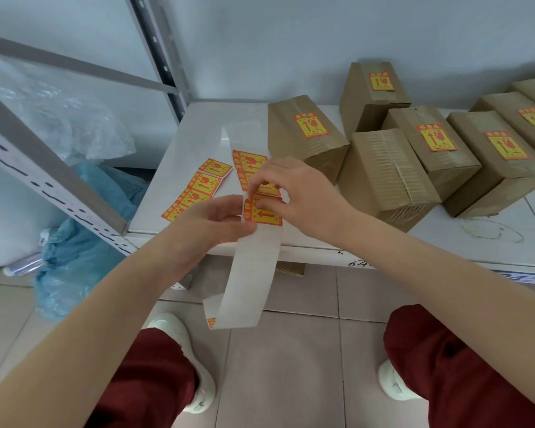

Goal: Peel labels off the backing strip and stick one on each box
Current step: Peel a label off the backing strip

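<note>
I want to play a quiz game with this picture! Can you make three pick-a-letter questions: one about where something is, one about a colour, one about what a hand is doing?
1. Where do the spare labels lie? A. on the floor B. on a box C. on the white shelf, left of the boxes
2. What colours are the labels? A. blue and white B. yellow and red C. green and black
3. What is the right hand doing? A. pinching a label on the backing strip B. lying flat C. holding scissors

Answers: C, they lie flat on the shelf; B, every label is yellow with red; A, its fingertips close on the label while the left hand holds the strip.
</note>
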